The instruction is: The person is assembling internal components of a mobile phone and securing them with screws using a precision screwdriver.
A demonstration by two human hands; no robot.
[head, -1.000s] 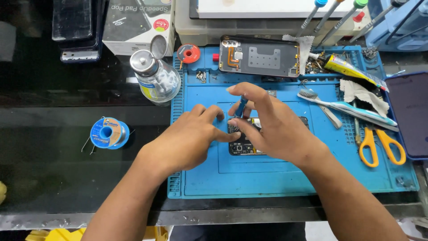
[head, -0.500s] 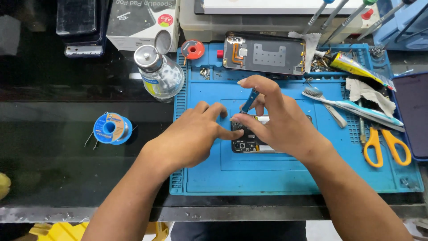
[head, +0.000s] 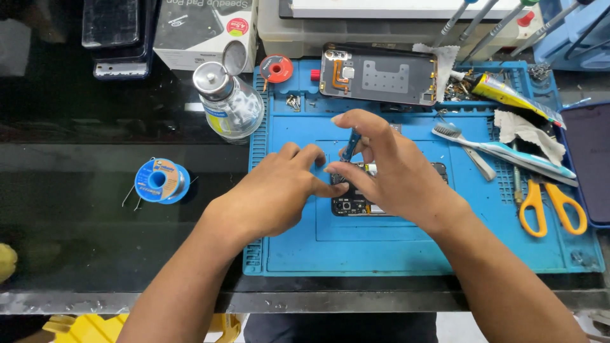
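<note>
An opened phone (head: 356,204) lies in the middle of the blue work mat (head: 413,254), mostly hidden under my hands. My left hand (head: 273,190) rests on the mat with its fingertips pressed against the phone's left end. Over the phone, my right hand (head: 394,171) pinches a thin blue-handled tool (head: 350,145), held upright with its tip down on the phone's upper left part.
A phone back housing (head: 380,74) lies at the mat's far edge, loose screws (head: 293,101) beside it. A glass bottle (head: 227,101) and a solder spool (head: 160,181) stand to the left. A toothbrush (head: 502,151), orange scissors (head: 551,206) and a glue tube (head: 511,95) lie to the right.
Both hands stay on the phone with only small shifts. The view has tilted a little, so everything sits slightly lower in the frame.
</note>
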